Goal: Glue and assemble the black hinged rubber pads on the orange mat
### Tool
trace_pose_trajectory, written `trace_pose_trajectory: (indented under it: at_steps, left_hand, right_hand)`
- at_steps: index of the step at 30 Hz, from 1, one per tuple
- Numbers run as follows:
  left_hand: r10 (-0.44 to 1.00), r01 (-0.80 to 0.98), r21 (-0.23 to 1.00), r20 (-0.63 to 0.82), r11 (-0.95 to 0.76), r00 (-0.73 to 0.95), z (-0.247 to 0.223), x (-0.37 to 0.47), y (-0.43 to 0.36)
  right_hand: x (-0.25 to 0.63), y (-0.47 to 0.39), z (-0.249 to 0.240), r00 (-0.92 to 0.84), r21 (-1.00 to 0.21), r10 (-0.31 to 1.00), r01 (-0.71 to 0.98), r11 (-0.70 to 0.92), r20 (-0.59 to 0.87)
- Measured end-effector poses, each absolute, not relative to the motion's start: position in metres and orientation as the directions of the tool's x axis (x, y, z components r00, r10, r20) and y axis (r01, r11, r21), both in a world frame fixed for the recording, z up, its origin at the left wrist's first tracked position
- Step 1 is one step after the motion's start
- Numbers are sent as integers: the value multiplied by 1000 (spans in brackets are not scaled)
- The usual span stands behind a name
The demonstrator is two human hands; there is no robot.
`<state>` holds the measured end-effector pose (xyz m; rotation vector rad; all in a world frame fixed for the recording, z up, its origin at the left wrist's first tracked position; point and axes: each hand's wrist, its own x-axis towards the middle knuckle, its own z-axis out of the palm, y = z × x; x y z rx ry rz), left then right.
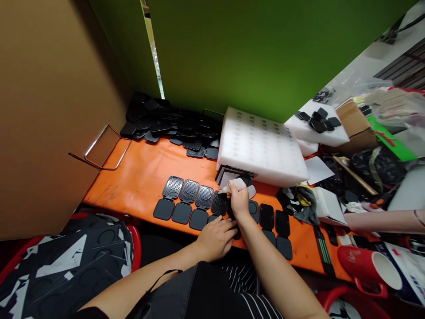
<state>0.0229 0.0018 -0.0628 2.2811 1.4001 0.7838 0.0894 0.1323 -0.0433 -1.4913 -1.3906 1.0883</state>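
A small white squeeze bottle [236, 184] is gripped in my right hand [239, 200], its nozzle tilted down to the left over a black hinged case [219, 203]. My left hand [217, 238] lies flat with fingers stretched out, resting on the lower halves of the cases at the table's front edge. Several similar cases stand opened out in a row; those on the left, such as this patterned case [189, 191], show a grid inside. To the right, a case [266, 216] has a smooth, shiny inside. My hands partly hide the middle cases.
A pile of black cases [166, 119] lies at the back of the orange table [142, 166]. Beside it stands a white foam block [262, 148]. A metal wire stand [108, 148] is at left, a red mug [368, 268] at right. Below left, a red tub [135, 243] holds black and white scraps.
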Motion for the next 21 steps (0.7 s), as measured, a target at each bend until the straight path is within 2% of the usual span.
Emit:
trace_pose_trajectory:
  at_steps: [3, 6, 9, 11, 14, 18, 21]
  left_hand:
    - [890, 684, 569, 275, -456, 365, -54, 14, -1]
    - [894, 709, 551, 347, -440, 285, -49, -5, -4]
    - [916, 766, 533, 357, -359, 181, -53, -27, -6]
    - [926, 793, 513, 340, -328, 162, -58, -37, -7]
    - [923, 814, 480, 347, -327, 167, -64, -43, -6]
    - [922, 830, 461, 355, -315, 153, -68, -40, -6]
    - [922, 833, 453, 354, -317, 158, -69, -40, -6]
  right_hand:
    - [82, 123, -40, -26, -963, 994, 252, -95, -105]
    - [74, 115, -40, -95, -934, 993, 355, -34, -72]
    - [70, 112, -40, -175, -866, 984, 488, 113, 30]
    - [69, 113, -38, -205, -814, 974, 548, 191, 91]
    - [69, 118, -35, -206, -776, 971, 590, 223, 123]
    - [62, 124, -35, -123, -865, 991, 489, 109, 55]
    - [48, 126, -37, -134, -927, 991, 371, 49, -1]
